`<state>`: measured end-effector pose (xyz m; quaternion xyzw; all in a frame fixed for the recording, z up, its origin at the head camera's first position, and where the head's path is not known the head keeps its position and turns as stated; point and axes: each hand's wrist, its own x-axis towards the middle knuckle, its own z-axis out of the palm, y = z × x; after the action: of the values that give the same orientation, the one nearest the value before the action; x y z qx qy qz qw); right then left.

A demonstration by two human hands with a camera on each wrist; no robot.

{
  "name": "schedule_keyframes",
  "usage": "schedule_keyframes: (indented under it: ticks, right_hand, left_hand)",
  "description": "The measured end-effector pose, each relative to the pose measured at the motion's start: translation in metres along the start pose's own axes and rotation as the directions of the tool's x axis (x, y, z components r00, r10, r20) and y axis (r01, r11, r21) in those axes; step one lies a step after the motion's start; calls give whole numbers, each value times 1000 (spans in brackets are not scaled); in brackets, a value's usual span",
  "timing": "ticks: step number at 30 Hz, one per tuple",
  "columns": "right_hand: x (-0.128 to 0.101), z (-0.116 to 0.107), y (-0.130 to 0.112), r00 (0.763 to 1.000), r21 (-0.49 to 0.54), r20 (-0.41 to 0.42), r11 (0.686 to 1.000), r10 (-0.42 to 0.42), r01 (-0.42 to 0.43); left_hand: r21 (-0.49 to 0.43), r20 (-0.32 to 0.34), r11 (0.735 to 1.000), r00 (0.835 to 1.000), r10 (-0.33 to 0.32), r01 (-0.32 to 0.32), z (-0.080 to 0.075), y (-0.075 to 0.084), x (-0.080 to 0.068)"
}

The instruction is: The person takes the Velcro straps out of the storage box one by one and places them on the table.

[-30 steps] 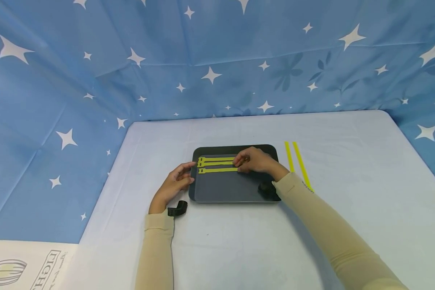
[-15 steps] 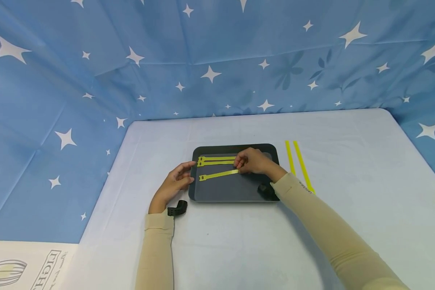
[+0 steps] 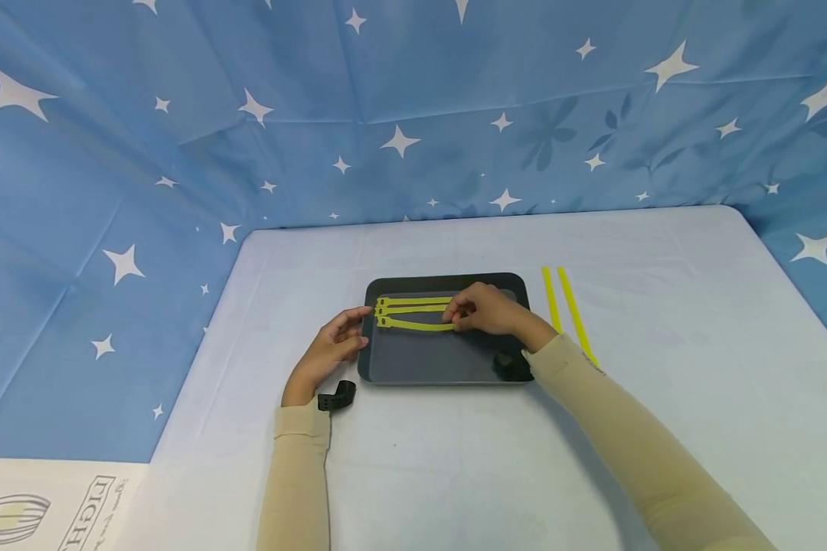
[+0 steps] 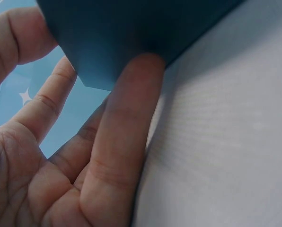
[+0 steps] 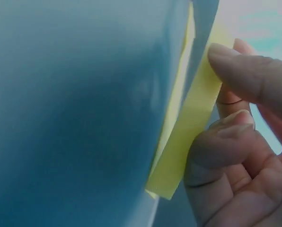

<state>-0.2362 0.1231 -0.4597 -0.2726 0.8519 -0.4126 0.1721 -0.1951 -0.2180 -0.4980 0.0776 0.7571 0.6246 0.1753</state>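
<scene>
Change: half a second ago the nearest yellow strap (image 3: pixel 415 324) lay slanted on the dark tray (image 3: pixel 441 363), with its left end lower and well apart from the two other straps (image 3: pixel 413 304). Now this left end has come up just beside theirs, and the strap runs almost parallel to them with a slight bend.
Right hand: the right hand (image 3: pixel 485 310) pinches the right end of the nearest yellow strap between thumb and fingers (image 5: pixel 235 137) over the far right part of the tray. It stays nearly at the same place as before.
Left hand: the left hand (image 3: pixel 327 352) has not moved. It rests at the left edge of the tray, the fingers (image 4: pixel 127 137) are straight and lie against the rim, and it grips nothing.
Position of the straps: all three lie in the far half of the tray, side by side, with their heads near the far left corner.
Other things: two loose yellow strips (image 3: pixel 565 310) lie on the pale table (image 3: pixel 661 383) just right of the tray. A small black clip (image 3: pixel 338 397) lies near the left wrist.
In the way: the right hand covers the right ends of the straps, so I cannot tell how they lie there.
</scene>
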Motion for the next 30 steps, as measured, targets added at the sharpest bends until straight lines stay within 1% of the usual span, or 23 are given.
schedule_keyframes:
  ticks: [3,5,8,12,15,17,21,24,27,30]
  right_hand:
    - [-6,-3,-1,998,-12,-19,998,-62,61]
    - [-10,-4,-1,994,-18,-53,996,-93,92]
    - [-16,-5,-1,984,-5,-126,992,-124,124]
    - [-22,-6,-1,965,48,-228,989,-129,143]
    - [-27,-7,-3,955,132,-282,981,-97,139]
    - [-30,-9,-5,952,198,-297,971,-72,136]
    - [-35,-16,-10,956,296,-291,948,-31,121]
    - [-38,-22,-15,961,351,-277,933,20,81]
    - [-42,-29,-19,962,440,-259,898,91,34]
    - [-47,-35,-21,963,500,-241,866,122,15]
  left_hand:
    - [-1,4,1000,1000,2,-2,0,0,0]
    - [2,2,1000,1000,1,-1,0,0,0]
    - [9,-2,1000,1000,1,-1,0,-1,0]
    - [11,-3,1000,1000,1,-1,1,-1,1]
    - [10,-1,1000,1000,-4,4,1,0,0]
    - [12,-3,1000,1000,-11,11,1,1,0]
    - [17,-10,1000,1000,-22,23,1,1,-1]
    - [22,-8,1000,1000,-18,18,0,0,-1]
    - [24,-3,1000,1000,-16,17,0,-1,-1]
    - [27,-5,999,1000,-20,20,1,-1,-2]
